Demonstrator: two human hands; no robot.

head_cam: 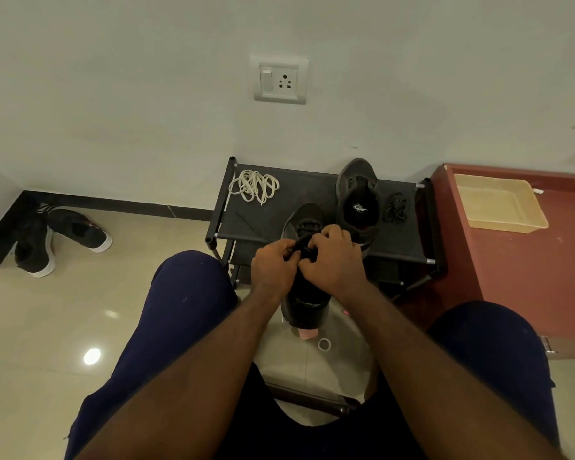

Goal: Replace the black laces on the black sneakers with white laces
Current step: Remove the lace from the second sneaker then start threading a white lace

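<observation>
Standing against the wall: black shoe rack point(246, 224). The near sneaker point(304, 220) leans on its front edge, toe on the top shelf, heel hanging lower between the person's knees. The second sneaker point(357, 194) lies flat on the top shelf just right of it, toe to the wall, with no lace visible in it. Left hand point(273, 265) and right hand point(332, 260) meet over the near sneaker's lacing, fingers curled, nearly touching; both pinch the black lace point(297, 243) stretched short between them. White laces point(254, 186) lie in a loose coil at the shelf's far left corner. A loose black lace point(395, 207) is bunched at the right end.
</observation>
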